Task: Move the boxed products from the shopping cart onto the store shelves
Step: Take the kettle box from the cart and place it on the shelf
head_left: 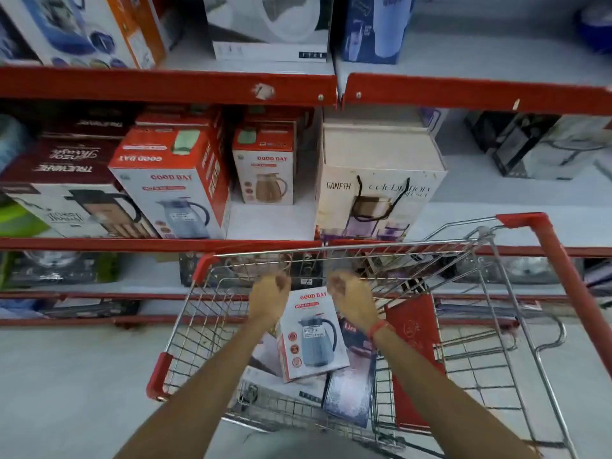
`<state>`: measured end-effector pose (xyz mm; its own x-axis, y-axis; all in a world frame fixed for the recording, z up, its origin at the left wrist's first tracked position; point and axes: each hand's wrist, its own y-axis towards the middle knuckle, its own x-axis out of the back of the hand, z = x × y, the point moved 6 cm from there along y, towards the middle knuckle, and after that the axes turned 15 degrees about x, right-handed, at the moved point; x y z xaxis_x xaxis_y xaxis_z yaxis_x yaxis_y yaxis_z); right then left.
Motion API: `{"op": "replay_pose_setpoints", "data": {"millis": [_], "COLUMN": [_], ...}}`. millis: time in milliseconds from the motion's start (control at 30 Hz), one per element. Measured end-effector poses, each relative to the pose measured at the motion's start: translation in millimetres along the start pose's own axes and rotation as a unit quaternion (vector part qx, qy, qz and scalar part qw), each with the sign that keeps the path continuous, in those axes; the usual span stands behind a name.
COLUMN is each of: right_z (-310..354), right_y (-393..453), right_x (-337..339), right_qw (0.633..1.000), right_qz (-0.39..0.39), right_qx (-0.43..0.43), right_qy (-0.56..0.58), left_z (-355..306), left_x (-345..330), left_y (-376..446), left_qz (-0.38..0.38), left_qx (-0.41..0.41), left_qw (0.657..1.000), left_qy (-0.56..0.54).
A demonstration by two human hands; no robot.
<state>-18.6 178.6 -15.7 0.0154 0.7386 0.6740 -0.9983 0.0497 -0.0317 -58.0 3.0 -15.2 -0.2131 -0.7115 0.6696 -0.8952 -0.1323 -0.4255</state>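
We count three Good Day jug boxes: one in the cart (311, 339) at 6 o'clock, two on the middle shelf, a large one (172, 183) at 9 o'clock and a smaller one (265, 167) at 11 o'clock. One Ganesh box (377, 180) stands at 1 o'clock. One shopping cart (543, 246). Two hands, left (270, 294) and right (351, 298).

"GOOD DAY" in red on the jug box in the cart (311, 339); its price sticker is too small to read. Same "GOOD DAY" on the blue-jug box (175, 183) on the middle shelf, repeated upside down on its top, and on the brown-jug box (265, 170) behind. "GANESH" on the white bag-style box (374, 190). "TRUEWARE", upside down, on the maroon box (63, 160).
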Motion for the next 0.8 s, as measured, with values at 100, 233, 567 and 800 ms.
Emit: {"op": "replay_pose_setpoints", "data": {"millis": [100,233,567,800], "right_z": [-43.7,-49.2,-44.3,15.4], "right_y": [-19.5,-34.4,-31.6,-37.9], "right_x": [-43.2,-60.2,-31.3,-14.8], "right_qw": [0.974,0.941,0.961,0.985], "right_qz": [0.133,0.197,0.056,-0.027], "right_qx": [-0.135,-0.196,-0.18,-0.029], "right_qy": [0.122,0.195,0.201,0.165], "left_z": [62.4,90.2,94.2,81.5], "left_x": [-48.6,-76.4,-39.9,29.6], "left_y": [8.2,-9.0,-5.2,-27.3], "left_qz": [0.098,0.23,0.198,0.096], "left_qx": [0.154,0.241,0.183,0.064], "left_qw": [0.983,0.936,0.948,0.965], "left_qy": [0.012,-0.115,-0.168,-0.235]}}
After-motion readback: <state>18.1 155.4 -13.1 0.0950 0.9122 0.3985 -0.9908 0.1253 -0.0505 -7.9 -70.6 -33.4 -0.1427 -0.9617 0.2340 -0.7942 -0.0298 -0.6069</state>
